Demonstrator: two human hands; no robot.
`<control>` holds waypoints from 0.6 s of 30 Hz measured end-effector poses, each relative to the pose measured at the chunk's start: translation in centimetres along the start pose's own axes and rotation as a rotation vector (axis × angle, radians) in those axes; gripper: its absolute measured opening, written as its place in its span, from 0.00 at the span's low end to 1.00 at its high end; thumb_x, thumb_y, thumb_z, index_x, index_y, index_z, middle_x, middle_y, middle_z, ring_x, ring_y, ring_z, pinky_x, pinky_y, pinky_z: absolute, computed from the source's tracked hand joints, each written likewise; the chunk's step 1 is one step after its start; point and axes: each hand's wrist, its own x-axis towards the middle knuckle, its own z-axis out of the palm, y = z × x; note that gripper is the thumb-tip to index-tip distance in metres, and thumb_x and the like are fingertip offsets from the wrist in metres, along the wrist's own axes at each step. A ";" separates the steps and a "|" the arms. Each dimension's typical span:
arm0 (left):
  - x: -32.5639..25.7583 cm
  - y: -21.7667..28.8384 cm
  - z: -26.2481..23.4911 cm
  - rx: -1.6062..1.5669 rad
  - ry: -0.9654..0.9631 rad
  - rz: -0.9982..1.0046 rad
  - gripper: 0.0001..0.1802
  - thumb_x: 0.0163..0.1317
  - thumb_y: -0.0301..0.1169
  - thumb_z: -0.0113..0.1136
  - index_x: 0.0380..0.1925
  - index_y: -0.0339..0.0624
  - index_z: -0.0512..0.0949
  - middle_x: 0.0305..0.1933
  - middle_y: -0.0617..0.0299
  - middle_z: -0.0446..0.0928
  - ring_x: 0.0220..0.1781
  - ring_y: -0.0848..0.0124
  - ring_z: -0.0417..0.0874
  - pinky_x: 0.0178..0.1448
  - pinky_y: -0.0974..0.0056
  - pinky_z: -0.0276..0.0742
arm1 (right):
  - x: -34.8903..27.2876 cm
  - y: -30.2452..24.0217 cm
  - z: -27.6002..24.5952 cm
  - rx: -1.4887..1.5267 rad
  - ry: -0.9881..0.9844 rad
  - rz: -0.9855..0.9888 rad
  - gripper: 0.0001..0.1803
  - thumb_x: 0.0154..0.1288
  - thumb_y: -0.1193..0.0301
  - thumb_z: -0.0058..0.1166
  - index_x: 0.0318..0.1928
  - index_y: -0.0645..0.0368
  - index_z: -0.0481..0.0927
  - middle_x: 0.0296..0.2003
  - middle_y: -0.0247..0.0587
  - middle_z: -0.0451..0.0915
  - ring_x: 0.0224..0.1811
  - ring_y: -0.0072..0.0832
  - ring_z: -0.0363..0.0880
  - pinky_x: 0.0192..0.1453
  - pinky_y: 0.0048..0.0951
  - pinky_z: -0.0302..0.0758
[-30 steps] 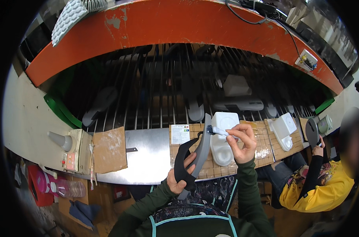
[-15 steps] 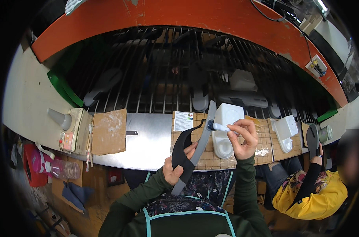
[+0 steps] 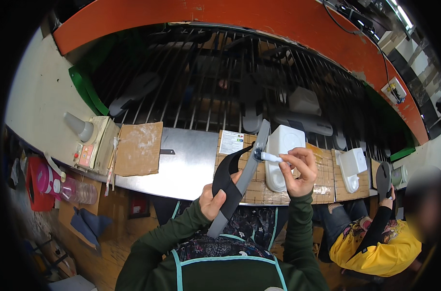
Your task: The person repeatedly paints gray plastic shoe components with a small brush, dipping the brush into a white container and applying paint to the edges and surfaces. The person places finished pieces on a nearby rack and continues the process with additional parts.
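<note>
My left hand [image 3: 213, 201] grips a grey-soled slide sandal [image 3: 252, 167] with a wide black strap [image 3: 222, 175], held on its edge above the workbench. Between the thumb and fingers of my right hand [image 3: 300, 170] is a small brush [image 3: 272, 157] with a white handle. Its dark bristles touch the side of the sole near the strap's upper end. Just behind the brush stands a white plastic pot [image 3: 284, 138] on a white base with a round well [image 3: 275, 180]. Whether any liquid is on the bristles is too small to tell.
A conveyor of metal bars [image 3: 191, 92] carries several grey soles beyond the bench. Cardboard [image 3: 139, 148] and a small machine with a grey cone [image 3: 79, 127] are at left. At right are another white pot [image 3: 352, 162] and a co-worker in yellow [image 3: 383, 247] holding a dark sole [image 3: 384, 178].
The view has tilted and shifted slightly. The brush stays at the sole's edge, with its handle a little flatter. Both hands keep their holds.
</note>
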 end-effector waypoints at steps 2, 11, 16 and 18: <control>0.0 -0.1 0.1 0.000 0.023 0.001 0.31 0.73 0.43 0.36 0.63 0.25 0.63 0.59 0.45 0.72 0.52 0.65 0.74 0.59 0.65 0.66 | -0.1 0.0 0.0 -0.002 -0.013 0.006 0.12 0.47 0.76 0.68 0.36 0.56 0.86 0.35 0.32 0.77 0.26 0.21 0.66 0.38 0.25 0.62; 0.5 -1.0 0.2 -0.016 0.077 -0.023 0.28 0.72 0.41 0.37 0.64 0.31 0.64 0.27 0.64 0.70 0.28 0.76 0.64 0.36 0.68 0.65 | -0.5 -0.1 0.2 -0.015 -0.105 -0.057 0.10 0.53 0.82 0.62 0.38 0.64 0.84 0.38 0.39 0.73 0.32 0.21 0.74 0.32 0.19 0.70; 0.7 -1.2 0.3 -0.060 0.154 -0.013 0.26 0.73 0.40 0.37 0.59 0.30 0.69 0.21 0.68 0.65 0.25 0.76 0.63 0.31 0.67 0.62 | -0.8 -0.5 1.0 0.011 -0.038 0.024 0.12 0.46 0.75 0.68 0.36 0.56 0.86 0.36 0.34 0.77 0.27 0.21 0.68 0.42 0.27 0.60; 0.8 -1.3 0.4 -0.062 0.175 -0.006 0.25 0.73 0.40 0.37 0.55 0.29 0.71 0.20 0.68 0.63 0.24 0.76 0.62 0.30 0.66 0.61 | -0.9 -0.6 1.0 0.004 -0.039 0.025 0.12 0.46 0.75 0.68 0.35 0.56 0.86 0.36 0.34 0.77 0.28 0.22 0.68 0.42 0.27 0.60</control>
